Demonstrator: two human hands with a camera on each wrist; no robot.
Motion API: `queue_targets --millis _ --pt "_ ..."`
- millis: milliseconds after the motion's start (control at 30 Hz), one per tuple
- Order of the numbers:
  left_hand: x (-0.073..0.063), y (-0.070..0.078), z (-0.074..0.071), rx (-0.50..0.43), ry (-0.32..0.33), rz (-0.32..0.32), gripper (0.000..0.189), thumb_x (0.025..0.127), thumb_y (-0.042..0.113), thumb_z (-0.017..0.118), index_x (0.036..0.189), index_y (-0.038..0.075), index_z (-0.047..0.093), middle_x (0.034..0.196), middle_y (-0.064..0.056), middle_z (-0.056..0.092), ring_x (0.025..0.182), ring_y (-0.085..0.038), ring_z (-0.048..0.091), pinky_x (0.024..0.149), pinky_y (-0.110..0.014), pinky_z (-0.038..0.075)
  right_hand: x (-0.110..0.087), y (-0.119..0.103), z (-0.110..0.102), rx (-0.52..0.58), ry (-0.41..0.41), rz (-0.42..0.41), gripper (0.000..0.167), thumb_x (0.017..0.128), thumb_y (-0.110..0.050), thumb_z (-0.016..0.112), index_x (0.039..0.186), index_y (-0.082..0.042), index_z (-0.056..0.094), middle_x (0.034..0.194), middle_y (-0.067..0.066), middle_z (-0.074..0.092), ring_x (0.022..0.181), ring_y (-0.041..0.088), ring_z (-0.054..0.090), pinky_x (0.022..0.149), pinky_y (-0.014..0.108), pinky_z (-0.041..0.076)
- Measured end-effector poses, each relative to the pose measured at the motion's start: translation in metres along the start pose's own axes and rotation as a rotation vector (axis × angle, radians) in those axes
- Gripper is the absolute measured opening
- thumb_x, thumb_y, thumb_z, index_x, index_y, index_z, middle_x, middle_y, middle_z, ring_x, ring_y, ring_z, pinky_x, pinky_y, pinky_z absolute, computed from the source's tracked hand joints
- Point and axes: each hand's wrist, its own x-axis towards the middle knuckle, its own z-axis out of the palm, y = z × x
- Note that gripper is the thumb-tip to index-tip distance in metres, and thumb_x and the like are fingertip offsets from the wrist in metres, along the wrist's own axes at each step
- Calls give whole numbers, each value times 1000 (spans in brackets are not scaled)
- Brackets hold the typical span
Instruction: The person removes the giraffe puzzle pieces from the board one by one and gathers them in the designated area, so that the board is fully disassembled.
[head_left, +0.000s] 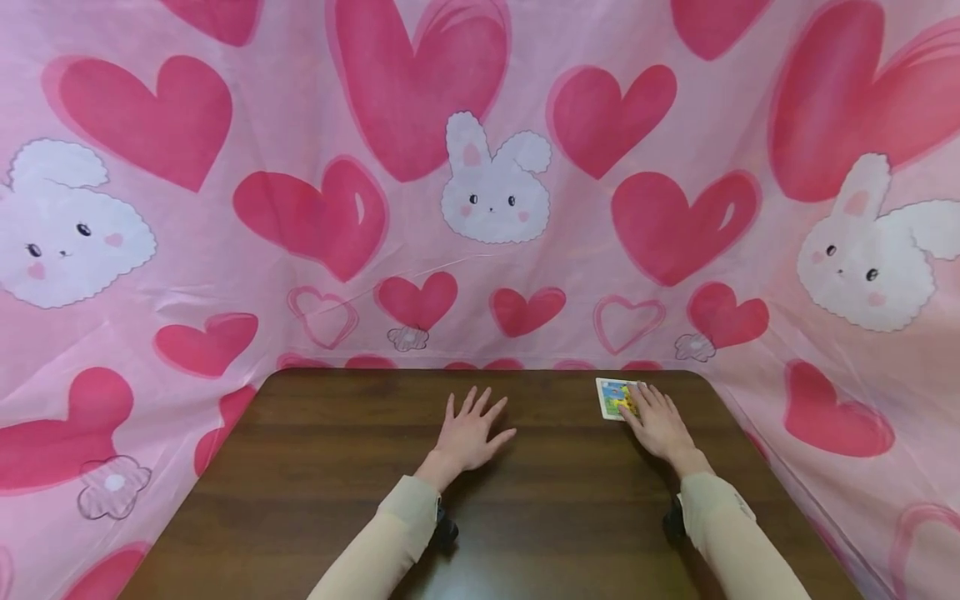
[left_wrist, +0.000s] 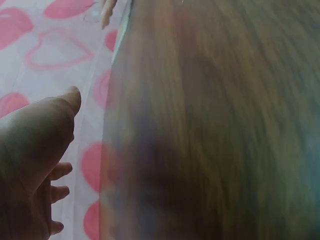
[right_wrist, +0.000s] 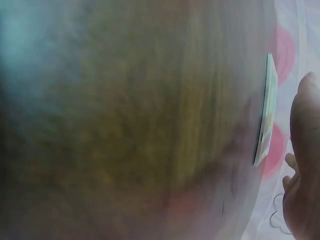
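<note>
A small flat picture board (head_left: pixel 613 400) with a white border and a blue, green and yellow picture lies near the far right part of the table. My right hand (head_left: pixel 660 423) is over its right side, fingers extended, hiding part of the picture. In the right wrist view the board (right_wrist: pixel 267 110) appears edge-on as a thin slab, with the right hand (right_wrist: pixel 305 160) beside it. My left hand (head_left: pixel 467 435) is spread flat-fingered over the middle of the table, holding nothing. The left wrist view shows that hand's thumb and fingertips (left_wrist: pixel 60 193) stretched out.
The dark wooden table (head_left: pixel 555 500) has rounded far corners. A pink cloth (head_left: pixel 360 250) printed with hearts and white rabbits hangs close behind it and along both sides. A dark wrist device (head_left: pixel 444 530) sits under the left cuff, and another (head_left: pixel 673 523) under the right.
</note>
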Motion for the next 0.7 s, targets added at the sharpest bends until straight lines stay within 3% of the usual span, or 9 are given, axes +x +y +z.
queue_targets --millis 167,367,700 --pt "5 14 3 -11 -25 15 72 110 67 48 171 29 41 182 -8 34 172 -35 25 136 -72 16 7 10 -5 17 -45 62 67 117 -38 46 165 9 37 169 41 34 158 65 29 129 80 22" --pt "11 32 8 -46 -29 40 73 110 70 44 172 32 40 182 -6 34 172 -34 24 137 -72 15 16 21 -6 0 -77 91 72 116 -42 47 165 10 34 169 42 32 157 66 26 129 81 20" --pt "30 67 11 49 -52 75 71 110 68 46 171 33 41 182 -2 34 172 -29 27 137 -67 21 22 26 -2 3 -125 109 74 116 -43 44 166 10 32 170 42 30 158 66 23 128 82 18"
